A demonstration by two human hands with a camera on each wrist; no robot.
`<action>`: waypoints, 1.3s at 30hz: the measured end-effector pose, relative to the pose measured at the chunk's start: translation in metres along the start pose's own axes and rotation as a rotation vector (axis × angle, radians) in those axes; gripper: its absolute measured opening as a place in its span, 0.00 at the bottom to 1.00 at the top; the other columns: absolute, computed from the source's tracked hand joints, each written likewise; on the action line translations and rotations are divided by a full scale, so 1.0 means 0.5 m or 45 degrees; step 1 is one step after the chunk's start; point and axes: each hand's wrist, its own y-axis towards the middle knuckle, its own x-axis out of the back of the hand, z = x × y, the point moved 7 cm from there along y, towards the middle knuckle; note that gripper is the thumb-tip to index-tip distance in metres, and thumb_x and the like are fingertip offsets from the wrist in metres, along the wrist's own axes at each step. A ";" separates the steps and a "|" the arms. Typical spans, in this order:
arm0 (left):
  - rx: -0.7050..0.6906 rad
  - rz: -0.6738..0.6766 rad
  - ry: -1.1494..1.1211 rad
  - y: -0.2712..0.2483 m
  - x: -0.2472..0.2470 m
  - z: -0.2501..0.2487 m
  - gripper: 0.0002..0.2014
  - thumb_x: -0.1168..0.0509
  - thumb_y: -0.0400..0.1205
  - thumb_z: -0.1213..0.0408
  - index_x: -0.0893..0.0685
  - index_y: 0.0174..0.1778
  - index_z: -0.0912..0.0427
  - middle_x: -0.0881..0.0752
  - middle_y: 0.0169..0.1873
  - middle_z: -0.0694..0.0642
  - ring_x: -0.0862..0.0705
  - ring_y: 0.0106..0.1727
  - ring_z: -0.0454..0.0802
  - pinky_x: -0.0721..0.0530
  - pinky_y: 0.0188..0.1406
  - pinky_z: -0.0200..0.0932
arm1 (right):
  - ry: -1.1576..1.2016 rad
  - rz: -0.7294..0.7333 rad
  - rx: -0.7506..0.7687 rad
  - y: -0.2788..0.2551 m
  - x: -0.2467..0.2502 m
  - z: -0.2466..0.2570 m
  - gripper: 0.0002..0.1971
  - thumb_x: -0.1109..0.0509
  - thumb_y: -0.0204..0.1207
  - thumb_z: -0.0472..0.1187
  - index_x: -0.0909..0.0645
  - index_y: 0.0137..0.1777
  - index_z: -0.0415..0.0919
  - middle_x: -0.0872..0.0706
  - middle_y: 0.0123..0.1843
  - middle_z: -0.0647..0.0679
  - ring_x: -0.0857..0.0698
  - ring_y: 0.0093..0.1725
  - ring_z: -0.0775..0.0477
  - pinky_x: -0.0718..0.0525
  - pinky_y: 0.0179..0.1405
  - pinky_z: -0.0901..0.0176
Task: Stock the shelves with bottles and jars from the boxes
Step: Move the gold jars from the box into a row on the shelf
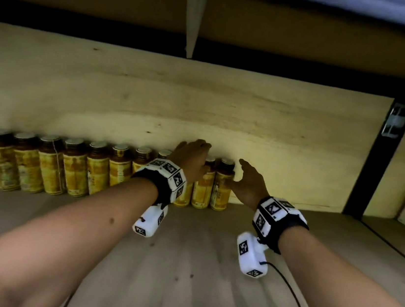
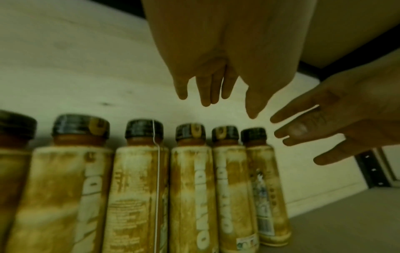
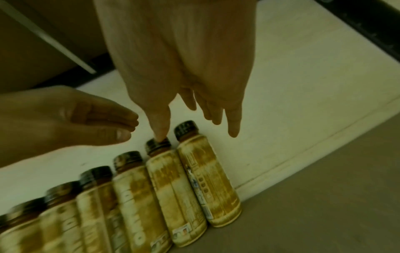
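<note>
A row of bottles (image 1: 96,167) stands upright against the back of the shelf (image 1: 181,266), both empty hands above its right end: left hand (image 1: 190,160) fingers relaxed, right hand (image 1: 250,183) fingers spread.

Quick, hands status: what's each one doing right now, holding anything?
Left hand: open, fingers extended above the bottle row, holding nothing.
Right hand: open, fingers spread beside the end bottle, holding nothing.
</note>
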 end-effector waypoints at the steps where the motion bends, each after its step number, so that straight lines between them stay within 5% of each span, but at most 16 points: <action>1: -0.011 -0.037 -0.049 -0.021 0.021 -0.008 0.32 0.38 0.84 0.55 0.39 0.82 0.61 0.35 0.80 0.60 0.34 0.79 0.59 0.36 0.78 0.55 | -0.047 0.003 0.024 -0.027 0.011 0.012 0.39 0.26 0.78 0.47 0.40 0.83 0.37 0.33 0.83 0.41 0.33 0.80 0.41 0.34 0.73 0.59; 4: -0.018 -0.103 -0.229 -0.107 0.082 -0.030 0.28 0.34 0.82 0.55 0.29 0.77 0.60 0.26 0.74 0.58 0.25 0.73 0.57 0.27 0.71 0.49 | -0.096 0.105 0.091 -0.128 0.040 0.059 0.24 0.27 0.79 0.45 0.24 0.73 0.39 0.21 0.73 0.43 0.22 0.71 0.43 0.27 0.60 0.62; 7: -0.015 -0.078 -0.352 -0.227 0.124 -0.060 0.24 0.31 0.80 0.53 0.20 0.70 0.58 0.16 0.65 0.56 0.17 0.65 0.54 0.22 0.61 0.41 | -0.109 0.238 0.095 -0.237 0.052 0.082 0.27 0.24 0.75 0.49 0.22 0.72 0.42 0.17 0.70 0.47 0.18 0.67 0.47 0.22 0.66 0.58; 16: -0.022 0.330 -0.503 -0.659 0.066 -0.143 0.10 0.28 0.77 0.51 0.11 0.47 0.53 0.09 0.38 0.46 0.14 0.40 0.37 0.15 0.45 0.40 | -0.214 0.599 0.320 -0.628 -0.054 0.107 0.17 0.21 0.71 0.51 0.14 0.58 0.46 0.09 0.48 0.54 0.11 0.47 0.59 0.15 0.54 0.61; 19: 0.003 0.498 -0.507 -0.769 -0.025 -0.154 0.13 0.29 0.77 0.48 0.12 0.52 0.51 0.09 0.43 0.46 0.13 0.45 0.37 0.16 0.50 0.40 | -0.282 0.700 0.329 -0.718 -0.140 0.071 0.19 0.23 0.71 0.54 0.15 0.60 0.48 0.10 0.52 0.53 0.12 0.51 0.57 0.15 0.56 0.58; 22: 0.056 0.649 -0.382 -0.860 -0.146 -0.152 0.25 0.34 0.77 0.42 0.20 0.67 0.49 0.14 0.61 0.50 0.18 0.63 0.47 0.19 0.62 0.46 | -0.413 0.769 0.311 -0.777 -0.242 0.012 0.25 0.26 0.72 0.55 0.20 0.69 0.48 0.14 0.62 0.47 0.18 0.64 0.48 0.20 0.62 0.56; 25: 0.177 0.816 -0.354 -0.930 -0.271 -0.148 0.28 0.34 0.79 0.46 0.25 0.74 0.54 0.19 0.69 0.54 0.22 0.69 0.54 0.24 0.66 0.44 | -0.495 0.886 0.147 -0.815 -0.342 -0.065 0.29 0.27 0.74 0.52 0.25 0.74 0.45 0.18 0.70 0.43 0.21 0.70 0.43 0.21 0.66 0.55; 33: 0.691 1.127 -0.503 -1.074 -0.594 -0.098 0.25 0.29 0.78 0.52 0.21 0.69 0.56 0.17 0.64 0.54 0.19 0.65 0.53 0.22 0.61 0.42 | -0.429 1.059 -0.452 -0.879 -0.568 -0.317 0.26 0.26 0.74 0.50 0.23 0.69 0.42 0.19 0.69 0.43 0.20 0.66 0.41 0.20 0.63 0.54; 39: 0.835 1.307 -0.562 -1.126 -0.768 -0.109 0.16 0.29 0.77 0.55 0.15 0.59 0.56 0.13 0.58 0.58 0.15 0.59 0.58 0.17 0.59 0.45 | -0.168 0.956 -1.059 -0.972 -0.688 -0.514 0.21 0.27 0.71 0.47 0.17 0.61 0.36 0.14 0.63 0.39 0.15 0.62 0.37 0.16 0.59 0.52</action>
